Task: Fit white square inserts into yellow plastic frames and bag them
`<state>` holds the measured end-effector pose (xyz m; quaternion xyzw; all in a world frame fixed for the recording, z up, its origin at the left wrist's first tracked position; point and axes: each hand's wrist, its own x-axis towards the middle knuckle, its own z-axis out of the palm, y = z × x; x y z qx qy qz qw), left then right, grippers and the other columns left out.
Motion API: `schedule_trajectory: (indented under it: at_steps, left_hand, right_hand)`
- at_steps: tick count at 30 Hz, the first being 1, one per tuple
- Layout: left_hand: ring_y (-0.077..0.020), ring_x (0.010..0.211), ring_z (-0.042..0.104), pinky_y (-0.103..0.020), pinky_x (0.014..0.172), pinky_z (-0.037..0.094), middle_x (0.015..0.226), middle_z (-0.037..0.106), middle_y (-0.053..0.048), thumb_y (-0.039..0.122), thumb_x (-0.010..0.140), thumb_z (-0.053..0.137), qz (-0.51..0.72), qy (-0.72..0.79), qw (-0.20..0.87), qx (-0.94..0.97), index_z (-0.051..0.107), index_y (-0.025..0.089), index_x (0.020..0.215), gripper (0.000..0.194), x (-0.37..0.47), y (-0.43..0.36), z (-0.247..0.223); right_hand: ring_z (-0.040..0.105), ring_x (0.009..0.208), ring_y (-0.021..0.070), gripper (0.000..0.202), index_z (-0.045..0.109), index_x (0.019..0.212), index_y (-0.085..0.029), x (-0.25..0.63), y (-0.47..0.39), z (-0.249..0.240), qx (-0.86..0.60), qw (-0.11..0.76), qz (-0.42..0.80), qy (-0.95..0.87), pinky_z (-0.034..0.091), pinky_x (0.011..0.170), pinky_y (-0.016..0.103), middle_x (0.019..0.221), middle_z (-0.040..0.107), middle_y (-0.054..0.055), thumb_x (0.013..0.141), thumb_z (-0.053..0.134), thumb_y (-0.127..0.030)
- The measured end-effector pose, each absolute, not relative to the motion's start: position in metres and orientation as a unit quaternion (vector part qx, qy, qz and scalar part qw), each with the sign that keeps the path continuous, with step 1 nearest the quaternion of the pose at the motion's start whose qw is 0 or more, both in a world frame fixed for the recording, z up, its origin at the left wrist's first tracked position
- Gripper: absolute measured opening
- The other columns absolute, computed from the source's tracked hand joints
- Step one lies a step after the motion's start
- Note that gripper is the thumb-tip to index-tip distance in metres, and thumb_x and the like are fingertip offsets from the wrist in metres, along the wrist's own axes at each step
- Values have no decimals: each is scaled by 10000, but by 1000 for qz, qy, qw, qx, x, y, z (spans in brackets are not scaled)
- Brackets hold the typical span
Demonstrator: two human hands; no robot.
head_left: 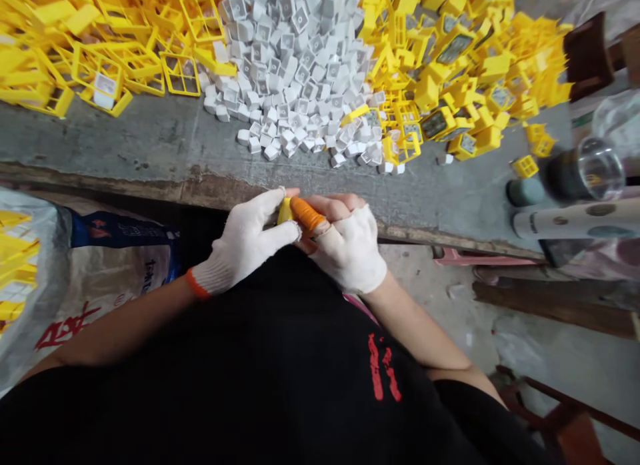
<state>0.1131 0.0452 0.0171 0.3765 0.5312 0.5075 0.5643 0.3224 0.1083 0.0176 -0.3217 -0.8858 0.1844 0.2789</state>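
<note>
My left hand [250,235], in a white knit glove with an orange cuff, closes its thumb and fingers on a small yellow plastic part [285,211]. My right hand [353,245] wears a white glove with bare fingertips and an orange cover on one finger. Its fingers press against the same part from the right, so both hands meet on it just in front of the table edge. Most of the part is hidden by the fingers, and its full shape does not show.
Across the table [145,135] lie heaps of yellow plastic frames [183,71], small white plastic caps [300,71] and yellow box-shaped parts [480,135]. A clear plastic cup [600,166] stands at the right. A printed sack [115,268] and a bag of yellow parts [17,271] are at the left.
</note>
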Motion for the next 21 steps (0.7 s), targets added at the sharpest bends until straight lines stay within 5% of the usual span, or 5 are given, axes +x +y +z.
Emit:
schedule_trajectory:
  at_steps: [5,13,18,21]
  left_hand:
    - [-332,1151,766,-454,1074,613,1261,822,-83,328,912,905,499,560,472,464,844,238,1258,363,106,37,22]
    - [-297,1099,755,-445,1040,609,1193,802,-67,307,936,873,516,584,408,476,835,242,1221,295,107,31,28]
    - [-365,1361,753,-461,1130,654,1434,804,-102,482,921,910,571,473,561,368,823,261,1243,400,103,46,32]
    - [-380,1440,744,-495,1169,668,1470,805,-87,494,935,818,609,400,637,251,793,270,1324,449,111,51,44]
  right_hand:
    - [801,1102,303,789,829,1375,-291,316,115,10,-364,333,479,-726,717,1006,493,1231,813,85,873,866,-898]
    - [796,953,272,747,860,1103,-274,297,115,9,-369,372,584,-620,723,906,457,1010,796,41,697,994,-886]
    - [783,992,266,604,855,1112,-269,297,118,14,-305,317,567,-696,694,950,438,1056,801,54,850,943,-806]
    - [776,1030,266,534,872,1273,-274,282,113,28,-290,290,477,-777,682,999,428,1088,827,54,964,894,-709]
